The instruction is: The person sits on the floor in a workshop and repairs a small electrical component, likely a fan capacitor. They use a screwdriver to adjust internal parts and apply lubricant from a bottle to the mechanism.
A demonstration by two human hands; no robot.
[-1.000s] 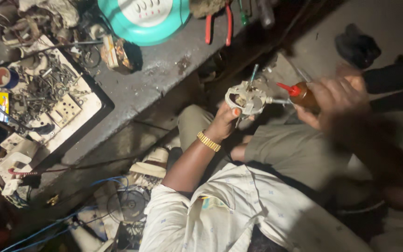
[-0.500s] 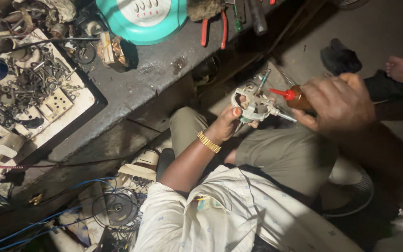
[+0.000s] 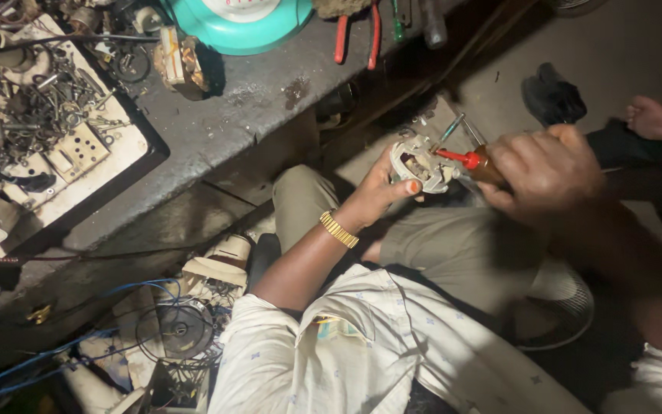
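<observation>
Red-tipped oil bottle [image 3: 475, 162] in your right hand [image 3: 547, 173], fingers wrapped shut, now has its nozzle at the metal motor part [image 3: 421, 162] that your left hand [image 3: 381, 190] grips above your lap.

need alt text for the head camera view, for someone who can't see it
Seen from above, the left hand holds a small motor housing while the right hand points a red-tipped oil bottle at it, over the person's lap. A cluttered workbench with red-handled pliers lies beyond.
</observation>
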